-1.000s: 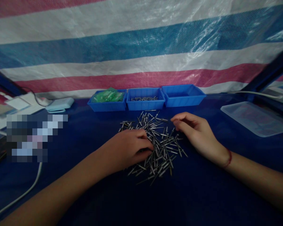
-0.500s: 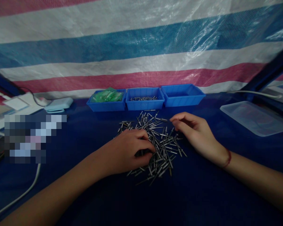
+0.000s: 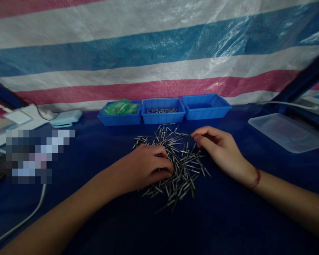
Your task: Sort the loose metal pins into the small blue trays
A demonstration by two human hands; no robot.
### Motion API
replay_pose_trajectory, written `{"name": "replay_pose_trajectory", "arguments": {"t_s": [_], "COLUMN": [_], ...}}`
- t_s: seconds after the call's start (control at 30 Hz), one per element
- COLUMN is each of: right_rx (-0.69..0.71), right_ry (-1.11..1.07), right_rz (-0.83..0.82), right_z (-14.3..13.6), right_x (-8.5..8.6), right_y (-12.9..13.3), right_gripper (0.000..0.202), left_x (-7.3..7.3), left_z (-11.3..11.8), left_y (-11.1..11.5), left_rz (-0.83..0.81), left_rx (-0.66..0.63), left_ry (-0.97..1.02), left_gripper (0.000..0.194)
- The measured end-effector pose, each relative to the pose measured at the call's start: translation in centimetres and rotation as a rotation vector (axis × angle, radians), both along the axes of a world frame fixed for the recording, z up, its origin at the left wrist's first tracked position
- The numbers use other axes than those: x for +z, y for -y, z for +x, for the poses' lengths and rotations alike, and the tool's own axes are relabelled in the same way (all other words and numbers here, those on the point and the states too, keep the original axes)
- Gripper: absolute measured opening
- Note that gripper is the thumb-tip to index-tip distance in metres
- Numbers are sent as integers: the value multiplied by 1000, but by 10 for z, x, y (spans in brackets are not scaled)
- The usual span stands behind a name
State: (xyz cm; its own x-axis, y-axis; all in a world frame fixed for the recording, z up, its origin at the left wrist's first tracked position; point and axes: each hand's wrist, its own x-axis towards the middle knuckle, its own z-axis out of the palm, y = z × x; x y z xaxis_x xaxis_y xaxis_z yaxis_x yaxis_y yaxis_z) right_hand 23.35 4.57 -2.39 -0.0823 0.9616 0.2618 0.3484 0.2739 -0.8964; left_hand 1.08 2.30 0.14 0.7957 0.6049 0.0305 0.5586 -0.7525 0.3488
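Observation:
A loose heap of silver pop rivets (image 3: 186,164) is spread over the dark blue table. Over its left side lies my left hand (image 3: 151,164), thumb and fingertips drawn together among the rivets; whatever is between them is hidden. At the upper right edge of the heap is my right hand (image 3: 215,141), its thumb and index fingertip close together in a pinch. I cannot make out anything between those fingertips. One or two rivets in the heap look brass-coloured.
Three blue bins stand in a row behind the heap: the left bin (image 3: 119,121) with green plastic bags (image 3: 121,107), the middle bin (image 3: 163,118) with rivets, and the right bin (image 3: 207,112). A translucent lid (image 3: 289,132) lies right. Cables and a pale blue case (image 3: 66,117) are left.
My left hand has shifted slightly left, and the gap between its thumb and index finger has closed. A few rivets at the heap's near edge have moved. My right hand has hardly moved.

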Motion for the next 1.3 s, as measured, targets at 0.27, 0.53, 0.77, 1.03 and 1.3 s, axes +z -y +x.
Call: {"name": "replay_pose_trajectory", "arguments": {"t_s": [0.27, 0.53, 0.77, 1.03, 1.3], "right_rx": [10, 4, 270, 353, 321], "right_ry": [5, 45, 314, 230, 154], "right_rz": [-2, 35, 479, 525, 445], "right_z": [-1, 1, -7, -13, -11], "right_x": [2, -4, 2, 1, 2], "right_y": [1, 0, 22, 30, 29], "right_gripper": [10, 10, 10, 3, 8], "left_x": [2, 3, 3, -5, -10], "left_z": [1, 2, 12, 26, 25], "left_y": [1, 1, 8, 17, 17], "left_rz": [11, 101, 177, 195, 138], "left_rx": [49, 114, 358, 454, 316], "left_ry": [-17, -47, 276, 372, 385], "left_gripper": [9, 15, 11, 11, 15]}}
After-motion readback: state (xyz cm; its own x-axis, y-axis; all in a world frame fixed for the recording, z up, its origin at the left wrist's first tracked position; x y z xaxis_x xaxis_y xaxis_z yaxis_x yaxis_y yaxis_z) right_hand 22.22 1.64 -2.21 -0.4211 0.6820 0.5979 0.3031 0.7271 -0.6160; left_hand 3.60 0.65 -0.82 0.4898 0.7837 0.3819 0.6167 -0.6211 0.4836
